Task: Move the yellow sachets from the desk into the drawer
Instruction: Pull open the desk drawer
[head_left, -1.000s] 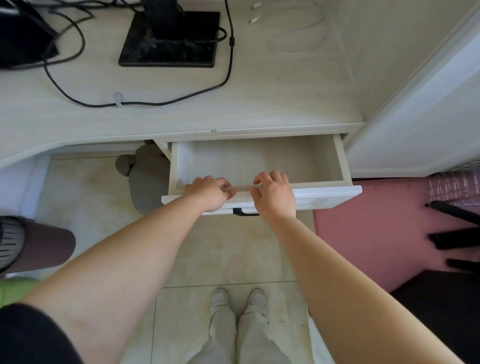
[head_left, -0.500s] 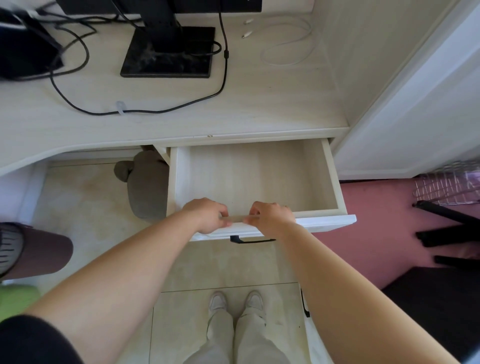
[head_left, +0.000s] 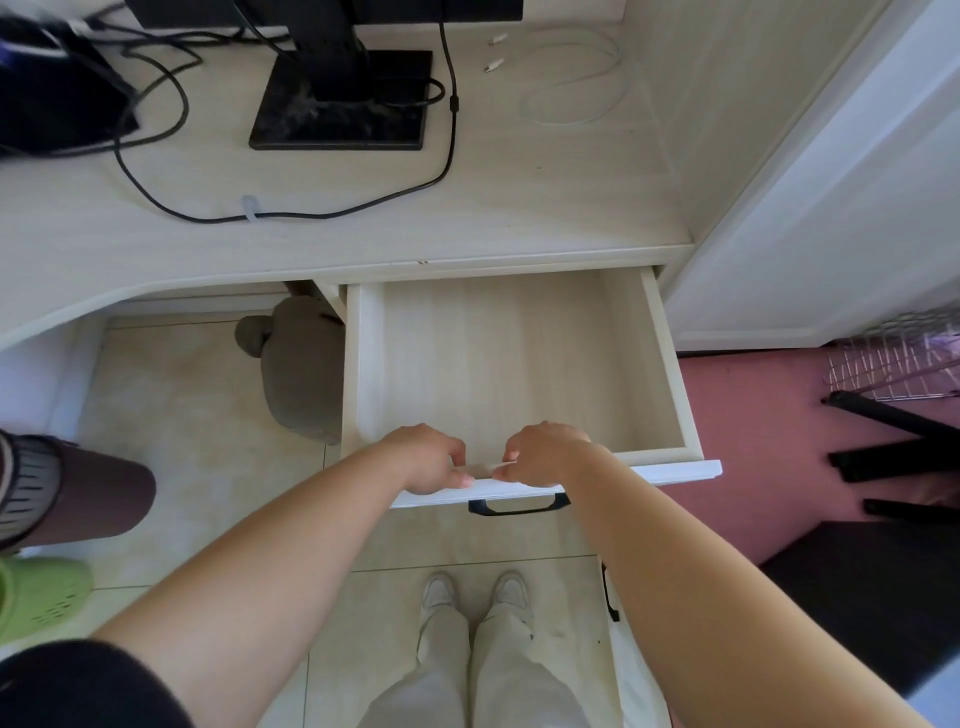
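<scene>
Pulled further out than half a second ago, the drawer (head_left: 514, 364) now shows most of its pale wooden bottom, and both hands have come back toward the body with its front. It sticks out from under the right end of the counter (head_left: 519, 208), its back end just under the counter's edge. The left hand (head_left: 426, 457) and right hand (head_left: 545, 452) sit side by side, close but apart, on the middle of the front panel's top rim, above the black handle (head_left: 519, 506). Both are knuckles up: the left fingers (head_left: 451, 448) and right fingers (head_left: 513, 456) curl over the rim into the drawer while the thumbs press the white front face, so each hand grips the panel. Both forearms reach forward and slightly inward from the lower corners, wrists nearly straight. On the counter stand a black monitor base (head_left: 343, 109), a black cable (head_left: 311, 214) looping in front of it and a white cable (head_left: 571, 78) coiled to its right. Where the sachets lie cannot be told from this view.
</scene>
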